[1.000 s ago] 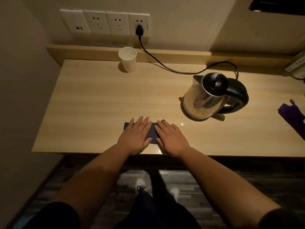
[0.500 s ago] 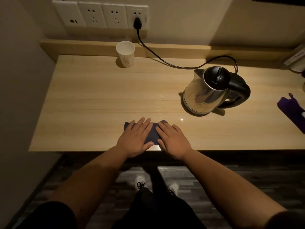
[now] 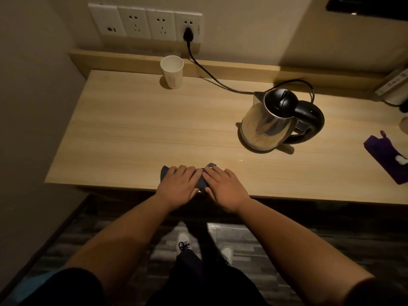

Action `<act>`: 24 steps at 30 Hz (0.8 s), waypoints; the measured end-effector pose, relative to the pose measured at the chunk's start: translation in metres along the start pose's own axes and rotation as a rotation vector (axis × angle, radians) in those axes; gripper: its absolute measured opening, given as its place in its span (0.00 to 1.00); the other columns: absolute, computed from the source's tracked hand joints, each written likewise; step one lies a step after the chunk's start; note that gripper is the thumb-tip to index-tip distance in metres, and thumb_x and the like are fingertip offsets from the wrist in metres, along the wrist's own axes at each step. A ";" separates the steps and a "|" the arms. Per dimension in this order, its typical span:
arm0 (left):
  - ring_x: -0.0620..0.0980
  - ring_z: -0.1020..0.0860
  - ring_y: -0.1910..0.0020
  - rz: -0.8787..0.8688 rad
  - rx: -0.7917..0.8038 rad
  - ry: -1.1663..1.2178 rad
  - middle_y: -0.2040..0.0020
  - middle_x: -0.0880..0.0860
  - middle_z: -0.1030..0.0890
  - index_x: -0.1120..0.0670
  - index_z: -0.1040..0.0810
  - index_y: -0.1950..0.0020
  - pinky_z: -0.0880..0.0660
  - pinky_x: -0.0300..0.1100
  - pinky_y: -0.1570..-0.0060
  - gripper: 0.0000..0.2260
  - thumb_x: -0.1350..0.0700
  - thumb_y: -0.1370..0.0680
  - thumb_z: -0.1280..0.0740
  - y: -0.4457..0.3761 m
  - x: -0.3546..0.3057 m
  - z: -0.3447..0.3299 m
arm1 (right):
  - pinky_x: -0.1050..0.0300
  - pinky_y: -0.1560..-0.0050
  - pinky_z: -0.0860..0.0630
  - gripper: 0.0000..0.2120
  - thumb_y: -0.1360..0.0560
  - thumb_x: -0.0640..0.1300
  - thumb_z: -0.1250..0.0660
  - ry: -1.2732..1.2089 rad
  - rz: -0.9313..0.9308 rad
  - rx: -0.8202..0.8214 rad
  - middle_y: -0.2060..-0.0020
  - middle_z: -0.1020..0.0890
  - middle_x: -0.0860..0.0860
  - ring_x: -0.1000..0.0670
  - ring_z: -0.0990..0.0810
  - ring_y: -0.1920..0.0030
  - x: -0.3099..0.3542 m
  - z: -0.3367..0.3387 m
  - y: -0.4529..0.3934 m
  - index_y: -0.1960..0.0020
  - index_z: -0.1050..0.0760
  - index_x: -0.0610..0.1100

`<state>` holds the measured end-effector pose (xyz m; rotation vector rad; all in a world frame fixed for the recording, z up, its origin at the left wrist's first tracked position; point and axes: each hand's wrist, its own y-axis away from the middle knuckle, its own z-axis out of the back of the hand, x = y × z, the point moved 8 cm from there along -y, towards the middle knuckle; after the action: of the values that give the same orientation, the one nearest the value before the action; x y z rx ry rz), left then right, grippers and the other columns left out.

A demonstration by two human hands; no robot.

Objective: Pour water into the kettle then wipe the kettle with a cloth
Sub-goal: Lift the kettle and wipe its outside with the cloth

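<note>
- The left hand (image 3: 179, 185) lies flat, fingers straight, pressing down on a dark blue cloth (image 3: 202, 183) at the near edge of the worktop (image 3: 132, 133).
- The right hand (image 3: 224, 187) lies flat beside it, fingers straight, pressing the same cloth; the two hands nearly touch at the fingertips.
- The cloth shows only between and past the fingers, with one corner out to the left and another peeking above the right hand.
- A steel kettle (image 3: 268, 127) with a black lid and handle stands upright to the right, well apart from the cloth.
- Its black cord (image 3: 212, 76) runs to a wall socket (image 3: 188, 26).
- A white paper cup (image 3: 172, 72) stands upright at the back of the worktop.
- A purple pouch (image 3: 387, 155) lies at the far right.
</note>
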<state>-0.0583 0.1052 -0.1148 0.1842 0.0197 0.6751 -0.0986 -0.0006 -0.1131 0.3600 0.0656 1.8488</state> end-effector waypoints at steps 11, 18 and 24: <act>0.59 0.27 0.45 -0.053 -0.001 0.013 0.38 0.59 0.26 0.59 0.32 0.31 0.30 0.52 0.47 0.26 0.42 0.21 0.41 -0.003 -0.003 -0.007 | 0.45 0.27 0.48 0.26 0.17 0.54 0.50 -0.033 -0.018 0.029 0.21 0.43 0.48 0.46 0.47 0.22 -0.006 -0.010 0.001 0.22 0.44 0.47; 0.55 0.27 0.51 0.014 0.013 0.074 0.46 0.55 0.25 0.55 0.30 0.36 0.31 0.49 0.55 0.18 0.44 0.20 0.41 -0.011 0.002 0.013 | 0.45 0.27 0.44 0.25 0.18 0.54 0.48 -0.035 -0.062 -0.019 0.24 0.37 0.46 0.43 0.41 0.24 -0.018 0.019 0.006 0.23 0.40 0.45; 0.54 0.27 0.48 0.183 -0.101 0.239 0.43 0.54 0.24 0.53 0.30 0.34 0.30 0.49 0.52 0.18 0.45 0.20 0.42 -0.026 0.022 0.055 | 0.44 0.27 0.43 0.23 0.17 0.54 0.48 0.020 -0.176 -0.125 0.25 0.34 0.46 0.43 0.39 0.25 -0.046 0.073 0.011 0.25 0.36 0.46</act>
<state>-0.0207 0.0903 -0.0640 0.0069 0.1996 0.8755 -0.0768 -0.0574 -0.0513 0.2409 -0.0050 1.6731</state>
